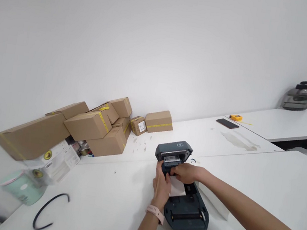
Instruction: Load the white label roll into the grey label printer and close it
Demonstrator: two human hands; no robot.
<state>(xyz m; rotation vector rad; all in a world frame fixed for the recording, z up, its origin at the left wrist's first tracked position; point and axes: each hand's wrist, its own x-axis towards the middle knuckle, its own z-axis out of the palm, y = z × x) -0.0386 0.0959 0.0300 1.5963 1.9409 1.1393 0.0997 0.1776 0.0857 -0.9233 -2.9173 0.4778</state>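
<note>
A dark label printer (189,207) lies on the white table with its lid (176,147) raised at the far end. White label paper (177,187) comes out of its open body, between my hands. My left hand (161,185) is closed around the printer's left side, thumb inward by the paper; a pink band circles that wrist. Reaching in from the right, my right hand (187,173) has its fingers curled down at the paper's far end, below the lid. Those fingertips are partly hidden inside the printer.
Cardboard boxes (88,126) are piled against the wall at the left. Near them are a clear plastic case (61,162), a mint-green tub (25,188) and a black curved strip (44,208). Farther right lie a phone (227,123), a yellow tape measure (236,117) and a large bottle (298,97).
</note>
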